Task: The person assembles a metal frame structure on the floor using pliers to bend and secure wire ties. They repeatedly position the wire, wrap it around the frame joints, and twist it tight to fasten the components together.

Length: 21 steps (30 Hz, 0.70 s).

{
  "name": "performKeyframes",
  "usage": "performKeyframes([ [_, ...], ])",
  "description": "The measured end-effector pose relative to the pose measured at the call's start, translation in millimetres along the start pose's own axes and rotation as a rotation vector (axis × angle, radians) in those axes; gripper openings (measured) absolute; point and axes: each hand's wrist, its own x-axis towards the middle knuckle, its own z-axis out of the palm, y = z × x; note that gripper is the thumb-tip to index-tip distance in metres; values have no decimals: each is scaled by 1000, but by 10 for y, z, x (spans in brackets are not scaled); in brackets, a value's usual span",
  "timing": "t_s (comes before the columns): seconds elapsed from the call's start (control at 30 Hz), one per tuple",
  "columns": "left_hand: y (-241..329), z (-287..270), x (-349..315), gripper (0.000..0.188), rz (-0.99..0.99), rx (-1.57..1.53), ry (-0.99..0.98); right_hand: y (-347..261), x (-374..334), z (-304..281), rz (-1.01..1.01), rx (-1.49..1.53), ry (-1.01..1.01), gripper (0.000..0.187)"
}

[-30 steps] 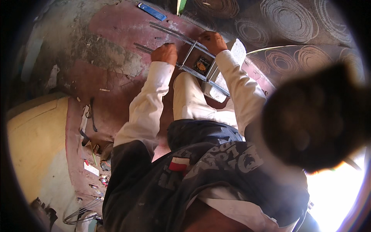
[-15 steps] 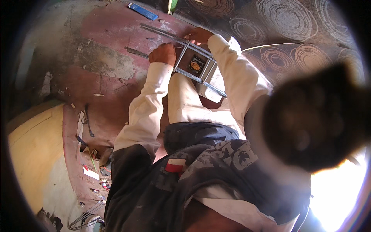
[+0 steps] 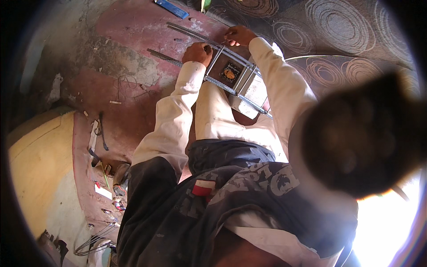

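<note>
A steel rebar cage (image 3: 218, 83) of long ribbed bars and square cross ties lies slanting over my legs and a pale block (image 3: 253, 95). My left hand (image 3: 198, 53) is closed, knuckles up, above the cage beside its leftmost cross tie. What its fingers grip is hidden. At the far long bar, my right hand (image 3: 239, 36) has its fingers pinched together near the corner of that same tie. Something thin seems to be at the fingertips, too small to name. Between the bars shows a dark square piece with an orange-brown patch (image 3: 230, 72).
A blue flat bar-shaped object (image 3: 171, 8) lies on the worn red floor (image 3: 129, 104) at the top. Patterned dark fabric (image 3: 338, 26) borders the right. At lower left are thin bent rods (image 3: 95, 240), a white card (image 3: 103, 191) and small litter beside a yellow wall (image 3: 42, 155).
The whole view has shifted slightly. My left hand has moved a little farther away and to the right along the cage. The right hand has turned slightly and remains pinched at the far bar.
</note>
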Motion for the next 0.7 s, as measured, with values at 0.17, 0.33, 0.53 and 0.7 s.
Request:
performKeyframes([
  [0.17, -83, 347, 171, 25, 166, -101, -45, -98, -162, 25, -60, -133, 235, 27],
  [0.33, -82, 363, 234, 33, 222, -239, -123, -190, -281, 190, -110, -308, 554, 21],
  [0.53, 34, 307, 204, 41, 123, -168, -185, -340, -520, 234, -171, -79, 605, 16],
  [0.7, 22, 334, 287, 39, 133, -146, -234, -257, -877, 408, -444, -334, 702, 15],
])
